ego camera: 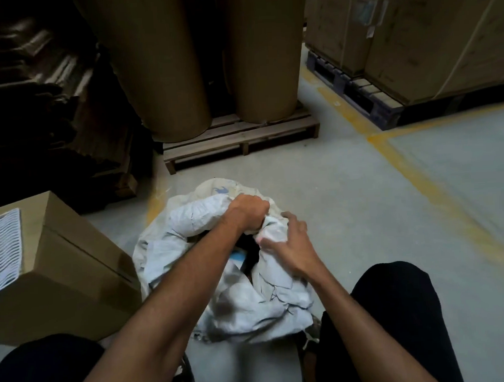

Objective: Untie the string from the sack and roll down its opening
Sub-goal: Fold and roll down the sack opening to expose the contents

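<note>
A crumpled white woven sack (pixel 188 222) stands on the concrete floor between my knees. Its mouth gapes open, dark inside, with something pale blue showing within. My left hand (pixel 247 212) is clenched on the far rim of the sack's opening. My right hand (pixel 287 244) grips the bunched fabric of the rim on the right side, fingers curled over it. The two hands hold the rim close together. I cannot make out any string.
A cardboard box (pixel 69 271) sits close on the left, touching the sack. Two large brown paper rolls (pixel 199 63) stand on a wooden pallet (pixel 242 139) ahead. Boxes on a dark pallet (pixel 365 99) fill the right rear. Yellow floor lines (pixel 417 177) run to the right.
</note>
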### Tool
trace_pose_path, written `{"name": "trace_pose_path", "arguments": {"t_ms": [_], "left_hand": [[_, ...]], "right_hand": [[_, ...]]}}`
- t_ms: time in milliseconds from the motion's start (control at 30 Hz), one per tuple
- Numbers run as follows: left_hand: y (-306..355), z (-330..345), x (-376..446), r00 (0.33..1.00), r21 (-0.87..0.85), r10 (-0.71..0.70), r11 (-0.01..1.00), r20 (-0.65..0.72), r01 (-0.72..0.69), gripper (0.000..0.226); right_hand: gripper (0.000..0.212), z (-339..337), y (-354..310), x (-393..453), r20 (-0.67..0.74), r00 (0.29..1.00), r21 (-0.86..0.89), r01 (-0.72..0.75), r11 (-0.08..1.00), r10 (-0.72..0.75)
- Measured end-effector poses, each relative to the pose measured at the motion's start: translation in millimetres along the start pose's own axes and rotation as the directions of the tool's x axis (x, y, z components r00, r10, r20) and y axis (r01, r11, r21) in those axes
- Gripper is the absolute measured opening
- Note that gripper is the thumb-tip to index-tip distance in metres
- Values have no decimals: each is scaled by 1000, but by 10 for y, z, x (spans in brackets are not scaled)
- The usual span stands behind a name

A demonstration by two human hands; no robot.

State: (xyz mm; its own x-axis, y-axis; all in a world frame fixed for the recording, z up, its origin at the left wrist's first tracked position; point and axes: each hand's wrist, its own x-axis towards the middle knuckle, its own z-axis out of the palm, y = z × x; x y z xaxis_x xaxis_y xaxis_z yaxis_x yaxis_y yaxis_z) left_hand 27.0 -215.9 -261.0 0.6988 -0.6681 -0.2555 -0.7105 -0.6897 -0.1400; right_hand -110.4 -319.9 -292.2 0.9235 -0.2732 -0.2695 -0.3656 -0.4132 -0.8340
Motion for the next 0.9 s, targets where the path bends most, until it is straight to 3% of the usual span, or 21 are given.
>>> {"name": "trace_pose_path", "arguments": {"t_ms": [67,133,233,300,367,433,500,533,667,733,833,900], "left_hand": [[1,8,24,996,-26,-14,1000,85,17,18],[20,-31,7,972,-53,-38,997,231,51,27],[51,-94,-7,930,-113,-19,991,366,65,27],[52,-140,-31,919,-174,14,983,393,60,34],[33,-147,-92,950,-111,92,992,298,-61,49],[30,-79,-197,972,89,232,968,35,-234,75],[21,4,-313,917,266,351,917,-191,-296,97],[9,44,-356,894,325,378,899,-239,-293,98],[32,235,-416,926,405,319,888,-203,-217,90],[128,270,-398,923,388,286,906,-258,-173,64],[280,267,-237,904,281,239,949,-356,-140,38],[332,230,-100,945,154,166,980,-282,-126,24]], "right_hand": [[112,100,40,-30,35,999,-223,43,974,-36],[89,151,67,-13,43,999,-282,15,959,-3],[36,152,84,18,40,999,-189,-13,982,21],[14,82,48,42,1,996,-27,-89,996,89],[16,-1,-4,98,-47,975,144,-208,967,217],[30,-76,-27,191,-54,924,310,-344,886,378],[38,-94,-16,271,21,896,452,-405,795,444],[38,-79,-23,289,65,893,519,-411,750,444],[29,-53,-82,208,181,901,712,-397,579,395],[30,-89,-99,159,236,902,766,-402,501,361],[29,-114,-137,109,273,905,783,-406,471,325],[23,-130,-152,87,293,906,772,-413,483,306]]}}
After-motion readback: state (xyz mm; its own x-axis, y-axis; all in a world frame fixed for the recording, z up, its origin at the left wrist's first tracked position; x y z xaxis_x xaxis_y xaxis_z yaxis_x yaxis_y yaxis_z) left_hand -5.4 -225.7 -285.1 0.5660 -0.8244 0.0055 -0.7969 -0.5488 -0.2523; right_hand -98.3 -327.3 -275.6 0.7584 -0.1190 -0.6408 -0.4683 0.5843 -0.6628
